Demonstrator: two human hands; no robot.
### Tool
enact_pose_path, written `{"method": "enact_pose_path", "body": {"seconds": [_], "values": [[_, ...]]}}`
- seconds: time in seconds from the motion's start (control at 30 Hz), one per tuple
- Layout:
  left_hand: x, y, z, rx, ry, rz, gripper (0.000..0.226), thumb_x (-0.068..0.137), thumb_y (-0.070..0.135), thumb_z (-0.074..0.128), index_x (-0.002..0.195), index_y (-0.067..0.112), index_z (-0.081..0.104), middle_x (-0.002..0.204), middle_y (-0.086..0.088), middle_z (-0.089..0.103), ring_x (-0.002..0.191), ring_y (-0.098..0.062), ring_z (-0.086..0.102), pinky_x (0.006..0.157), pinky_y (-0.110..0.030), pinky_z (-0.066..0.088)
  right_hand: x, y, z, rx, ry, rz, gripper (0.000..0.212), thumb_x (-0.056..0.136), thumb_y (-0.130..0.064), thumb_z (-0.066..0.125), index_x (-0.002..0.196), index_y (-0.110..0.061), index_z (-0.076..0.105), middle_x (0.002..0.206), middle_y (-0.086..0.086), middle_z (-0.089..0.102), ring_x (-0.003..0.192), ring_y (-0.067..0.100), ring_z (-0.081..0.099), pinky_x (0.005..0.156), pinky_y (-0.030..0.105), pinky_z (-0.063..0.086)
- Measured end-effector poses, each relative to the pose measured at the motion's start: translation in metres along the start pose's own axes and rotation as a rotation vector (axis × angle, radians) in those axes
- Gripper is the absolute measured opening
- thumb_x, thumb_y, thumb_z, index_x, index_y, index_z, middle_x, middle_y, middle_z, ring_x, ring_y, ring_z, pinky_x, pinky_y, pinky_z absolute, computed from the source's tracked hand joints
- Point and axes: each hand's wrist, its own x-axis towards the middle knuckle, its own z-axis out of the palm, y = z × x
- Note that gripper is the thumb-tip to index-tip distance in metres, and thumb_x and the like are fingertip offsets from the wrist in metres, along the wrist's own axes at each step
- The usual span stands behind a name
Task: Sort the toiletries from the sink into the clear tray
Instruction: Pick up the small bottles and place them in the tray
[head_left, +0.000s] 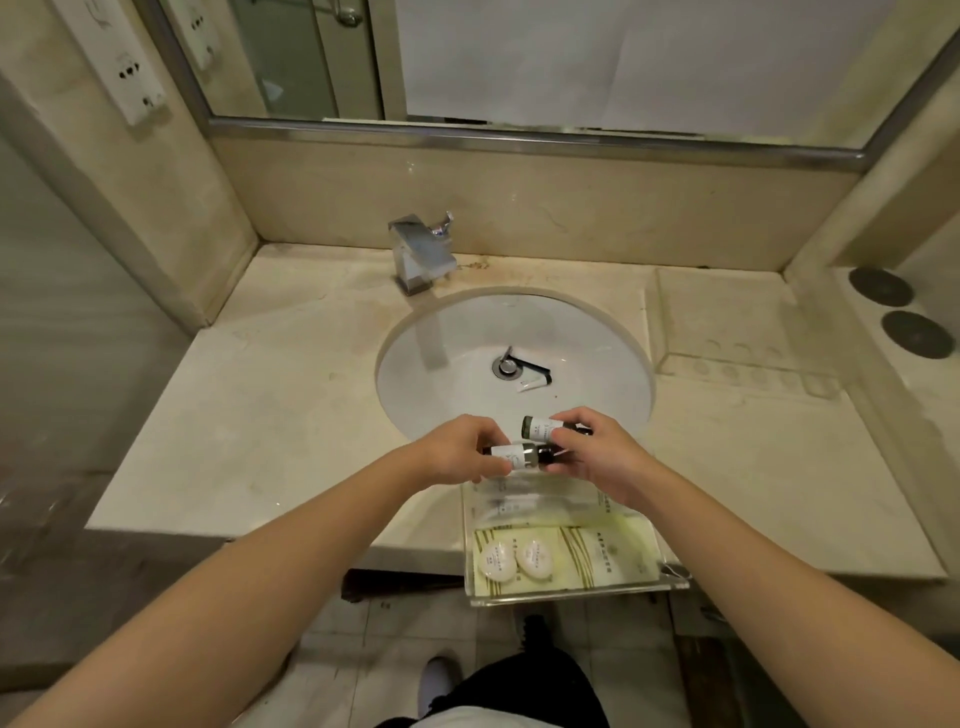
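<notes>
My left hand grips a small dark bottle with a white label, held sideways over the sink's front rim. My right hand holds a second small labelled bottle just above it, and its fingers also touch the first bottle's cap end. Below my hands the clear tray rests on the counter's front edge, holding two round white soaps and several flat packets. In the white sink, a black comb and a small white tube lie beside the drain.
A chrome faucet stands behind the basin at the left. A mirror spans the back wall. Two dark round coasters sit on the right ledge. The tray overhangs the counter edge above the tiled floor.
</notes>
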Motion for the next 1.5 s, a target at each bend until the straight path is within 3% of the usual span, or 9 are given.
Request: {"method": "enact_pose_path", "body": {"seconds": [0.13,0.23,0.33,0.47,0.6,0.77,1.23,1.37,1.5], "values": [[-0.01,-0.01,0.01,0.39,-0.085,0.066,0.03,0.089,0.029,0.062,0.113,0.011,0.063,0.097,0.0,0.059,0.087,-0.017,0.054,0.075,-0.027,0.043,-0.02,0.017,-0.015,-0.158,-0.072,0.084,0.027,0.09,-0.004,0.062,0.116,0.001,0.055,0.086,0.019,0.066,0.064,0.022,0.062,0.059,0.028,0.054],[-0.016,-0.019,0.021,0.53,-0.106,0.09,0.031,0.09,0.033,0.058,0.108,0.009,0.066,0.104,-0.009,0.061,0.095,-0.022,0.052,0.084,-0.034,0.044,-0.029,0.03,-0.024,-0.391,-0.073,0.115,0.026,0.086,-0.007,0.066,0.111,-0.005,0.059,0.086,0.014,0.067,0.064,0.018,0.063,0.06,0.028,0.052],[-0.018,-0.027,0.029,0.682,-0.053,0.113,0.032,0.089,0.039,0.057,0.103,0.013,0.068,0.099,-0.007,0.051,0.103,-0.026,0.045,0.094,-0.04,0.04,-0.034,0.039,-0.027,-0.54,-0.069,0.124,0.026,0.083,-0.011,0.07,0.107,-0.009,0.06,0.081,0.009,0.065,0.062,0.016,0.059,0.059,0.029,0.05],[-0.025,-0.026,0.035,0.776,-0.03,0.136,0.032,0.09,0.038,0.055,0.11,0.016,0.066,0.111,-0.009,0.052,0.107,-0.027,0.046,0.088,-0.037,0.041,-0.036,0.047,-0.024,-0.67,-0.06,0.058,0.02,0.082,-0.02,0.071,0.1,-0.013,0.064,0.084,0.004,0.062,0.066,0.014,0.056,0.056,0.024,0.048],[-0.026,-0.028,0.04,0.793,0.023,0.17,0.035,0.088,0.038,0.06,0.116,0.019,0.063,0.113,-0.007,0.059,0.107,-0.025,0.051,0.083,-0.033,0.04,-0.032,0.052,-0.018,-0.915,-0.026,-0.071,0.023,0.08,-0.03,0.073,0.099,-0.02,0.068,0.096,0.002,0.064,0.082,0.015,0.06,0.071,0.026,0.049],[-0.027,-0.03,0.043,0.772,0.034,0.186,0.032,0.088,0.035,0.061,0.115,0.019,0.061,0.112,-0.005,0.061,0.105,-0.024,0.055,0.081,-0.032,0.041,-0.034,0.054,-0.015,-1.214,0.046,-0.224,0.037,0.08,-0.045,0.071,0.112,-0.027,0.069,0.101,-0.004,0.049,0.093,0.016,0.051,0.083,0.029,0.046],[-0.022,-0.029,0.041,0.728,0.021,0.204,0.029,0.084,0.034,0.063,0.108,0.017,0.063,0.107,-0.002,0.058,0.099,-0.022,0.056,0.071,-0.028,0.038,-0.028,0.062,-0.009,-1.182,-0.084,-0.374,0.038,0.084,-0.035,0.069,0.12,-0.023,0.067,0.103,-0.005,0.054,0.1,0.012,0.046,0.086,0.025,0.04],[-0.017,-0.021,0.036,0.637,0.069,0.181,0.034,0.084,0.042,0.061,0.108,0.018,0.062,0.107,-0.002,0.057,0.096,-0.021,0.056,0.079,-0.034,0.049,-0.023,0.057,-0.007,-1.1,0.012,-0.418,0.03,0.085,-0.039,0.066,0.11,-0.023,0.067,0.099,-0.006,0.057,0.095,0.01,0.051,0.083,0.024,0.043],[-0.005,-0.016,0.025,0.536,0.151,0.152,0.033,0.086,0.041,0.06,0.108,0.016,0.062,0.104,-0.002,0.058,0.09,-0.019,0.057,0.081,-0.034,0.05,-0.008,0.038,-0.01,-1.009,0.135,-0.433,0.011,0.088,-0.028,0.061,0.095,-0.022,0.067,0.092,-0.008,0.059,0.084,0.006,0.052,0.076,0.024,0.043]]}}
